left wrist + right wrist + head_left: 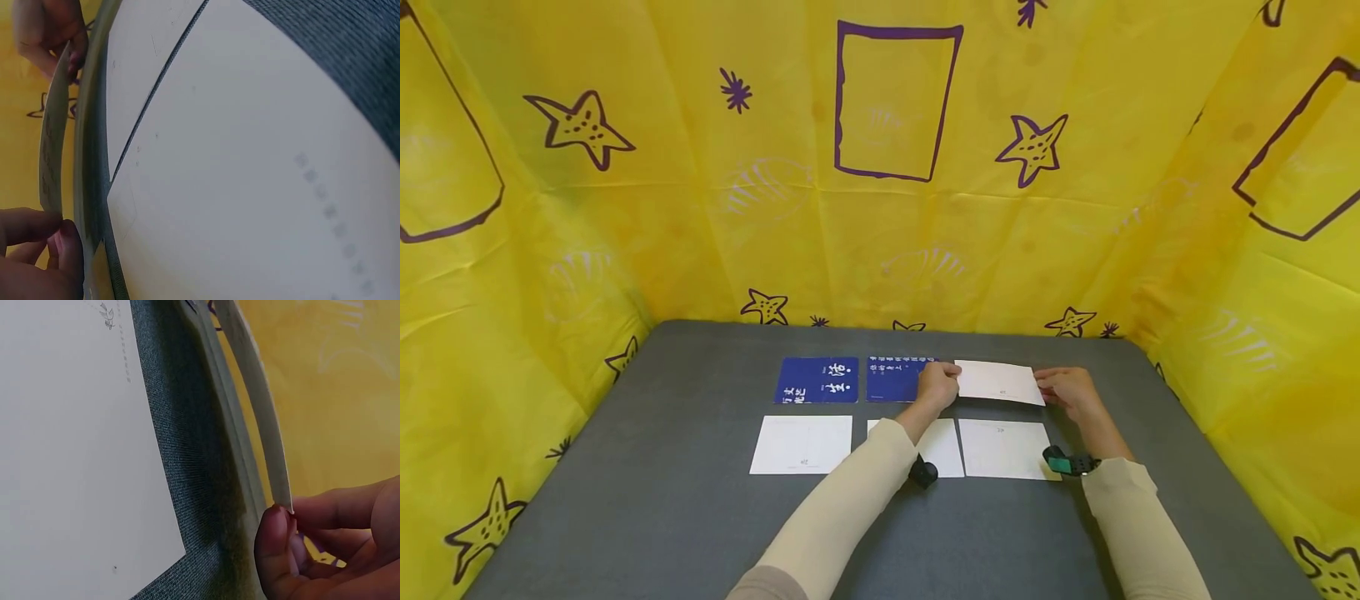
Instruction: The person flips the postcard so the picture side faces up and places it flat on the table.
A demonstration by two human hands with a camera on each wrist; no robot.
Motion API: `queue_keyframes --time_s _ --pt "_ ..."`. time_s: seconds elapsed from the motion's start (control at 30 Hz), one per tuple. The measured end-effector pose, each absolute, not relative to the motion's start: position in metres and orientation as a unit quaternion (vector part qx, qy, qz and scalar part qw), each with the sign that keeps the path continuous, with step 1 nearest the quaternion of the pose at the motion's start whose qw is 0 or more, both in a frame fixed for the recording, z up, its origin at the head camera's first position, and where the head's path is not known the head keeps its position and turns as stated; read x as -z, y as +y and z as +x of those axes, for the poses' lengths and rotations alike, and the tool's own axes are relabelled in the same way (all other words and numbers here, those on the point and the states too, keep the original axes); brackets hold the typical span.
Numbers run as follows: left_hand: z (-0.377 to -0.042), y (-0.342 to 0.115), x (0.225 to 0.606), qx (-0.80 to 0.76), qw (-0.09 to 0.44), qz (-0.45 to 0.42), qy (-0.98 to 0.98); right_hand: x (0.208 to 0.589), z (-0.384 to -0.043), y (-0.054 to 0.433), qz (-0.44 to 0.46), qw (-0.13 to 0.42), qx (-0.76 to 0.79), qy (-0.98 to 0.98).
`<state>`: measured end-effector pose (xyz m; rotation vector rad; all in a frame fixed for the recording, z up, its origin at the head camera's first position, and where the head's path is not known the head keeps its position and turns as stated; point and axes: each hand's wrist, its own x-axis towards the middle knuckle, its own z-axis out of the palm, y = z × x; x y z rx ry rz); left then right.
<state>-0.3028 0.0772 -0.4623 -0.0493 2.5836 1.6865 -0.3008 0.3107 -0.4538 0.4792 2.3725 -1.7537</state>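
Note:
Both hands hold a white postcard (998, 382) just above the table at the right end of the back row. My left hand (937, 386) pinches its left edge, over part of a blue postcard (889, 385). At the opposite edge, my right hand (1067, 388) pinches it between thumb and fingers. In the right wrist view the postcard (265, 419) bends slightly, edge-on above the pinching hand (337, 534). The left wrist view shows the postcard (55, 134) stretched between the two hands.
Another blue postcard (811, 381) with white characters lies at the back left. The front row has three white cards: left (801, 445), middle (947, 446), partly behind my left arm, and right (1003, 450). A yellow patterned cloth (910, 242) stands behind the grey table (647, 500).

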Motion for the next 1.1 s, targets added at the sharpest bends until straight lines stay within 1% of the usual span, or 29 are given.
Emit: queue_keyframes --time_s 0.2,0.37,0.57,0.8,0.97,1.1 --pt "-0.305 0.072 0.464 -0.554 0.039 0.023 0.831 0.453 -0.299 0.314 0.135 0.074 0.571 0.806" --pt "-0.307 0.067 0.467 -0.568 0.048 0.035 0.821 0.453 -0.297 0.318 0.101 0.069 0.556 0.822" --pt "-0.310 0.061 0.469 -0.572 0.046 0.034 0.818 0.456 -0.296 0.319 0.057 0.044 0.541 0.838" --pt "-0.310 0.058 0.468 -0.579 0.038 0.038 0.814 0.458 -0.295 0.317 0.051 0.016 0.501 0.864" --pt "-0.311 0.056 0.467 -0.591 0.030 0.031 0.805 0.457 -0.295 0.315 0.044 -0.021 0.531 0.846" --pt "-0.312 0.056 0.468 -0.601 0.021 0.027 0.799 0.456 -0.295 0.313 0.054 -0.035 0.555 0.829"
